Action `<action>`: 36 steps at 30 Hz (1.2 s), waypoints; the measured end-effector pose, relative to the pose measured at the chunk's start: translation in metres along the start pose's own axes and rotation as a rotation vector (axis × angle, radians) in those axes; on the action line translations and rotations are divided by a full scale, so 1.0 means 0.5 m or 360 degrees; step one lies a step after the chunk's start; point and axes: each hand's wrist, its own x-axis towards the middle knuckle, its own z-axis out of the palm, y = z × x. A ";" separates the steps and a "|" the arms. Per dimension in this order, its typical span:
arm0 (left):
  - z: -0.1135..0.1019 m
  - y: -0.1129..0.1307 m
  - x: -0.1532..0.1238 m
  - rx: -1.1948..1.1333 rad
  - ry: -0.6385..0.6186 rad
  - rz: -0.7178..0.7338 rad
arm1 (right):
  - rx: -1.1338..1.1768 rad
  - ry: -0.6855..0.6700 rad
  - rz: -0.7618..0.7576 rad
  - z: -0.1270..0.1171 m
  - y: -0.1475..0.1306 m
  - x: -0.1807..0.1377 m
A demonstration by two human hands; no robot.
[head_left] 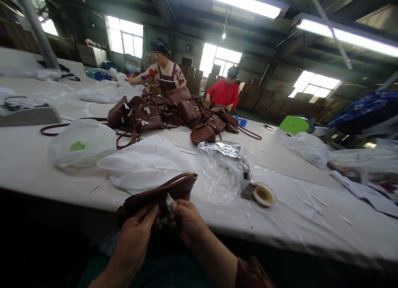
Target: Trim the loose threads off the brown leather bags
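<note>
A brown handbag (178, 187) is held tilted at the near table edge, its strap lying along the top. My left hand (138, 228) is closed on the bag's near side, the thumb pressed against it. My right hand (185, 218) pinches a small whitish piece (169, 203), perhaps a wrapped zipper pull or a scrap of paper, against the bag's front. Just behind the bag lies a white cloth-like bag (146, 161). Part of the brown bag is hidden by my hands.
A pile of brown handbags (155, 114) covers the table's middle. Clear plastic wrap (217, 172), a grey block (248, 189) and a round dish (264, 194) with brown content lie to the right. Across the table stand a person in red (224, 92) and a person in an apron (168, 74).
</note>
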 end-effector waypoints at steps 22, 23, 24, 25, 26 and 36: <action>-0.019 0.018 0.012 0.1381 0.0239 0.1969 | 0.0025 -0.0047 -0.0004 -0.002 0.002 0.001; -0.019 0.020 0.014 0.1432 0.0245 0.2025 | 0.0028 -0.0043 -0.0004 -0.002 0.003 0.001; -0.020 0.022 0.016 0.1476 0.0239 0.2069 | 0.0029 -0.0041 -0.0005 -0.003 0.003 0.001; -0.021 0.022 0.018 0.1510 0.0228 0.2104 | 0.0030 -0.0042 -0.0009 -0.004 0.003 0.001; -0.022 0.021 0.019 0.1536 0.0219 0.2128 | 0.0029 -0.0046 -0.0011 -0.004 0.003 0.001; -0.029 0.007 0.022 0.1601 0.0253 0.2180 | 0.0028 -0.0056 -0.0025 -0.002 0.002 0.000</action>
